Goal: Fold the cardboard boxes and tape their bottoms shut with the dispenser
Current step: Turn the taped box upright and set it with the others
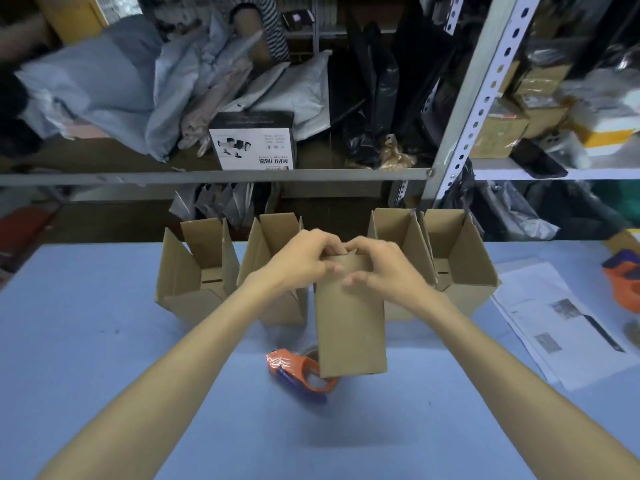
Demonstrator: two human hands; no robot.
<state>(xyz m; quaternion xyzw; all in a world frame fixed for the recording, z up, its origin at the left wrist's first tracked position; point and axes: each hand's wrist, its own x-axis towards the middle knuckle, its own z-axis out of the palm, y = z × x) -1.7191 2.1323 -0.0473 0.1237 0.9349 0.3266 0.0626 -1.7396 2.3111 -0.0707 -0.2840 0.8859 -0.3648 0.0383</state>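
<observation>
A brown cardboard box (349, 327) is held up above the blue table (104, 323), its long plain side facing me. My left hand (304, 258) and my right hand (381, 265) both grip its far top end, fingers curled over the edge, thumbs on the near face. An orange tape dispenser (294, 368) with a blue blade guard lies on the table just below the box, partly hidden by it. Several folded boxes stand open-topped in a row behind: one at the left (197, 271), one behind my left hand (273, 244), one at the right (460, 261).
Printed paper sheets (554, 323) lie at the right of the table, with a second orange dispenser (623, 282) at the right edge. A metal shelf rail (214, 176) runs behind the table, carrying a black-and-white product box (254, 142), bags and parcels. A person in a striped top stands beyond.
</observation>
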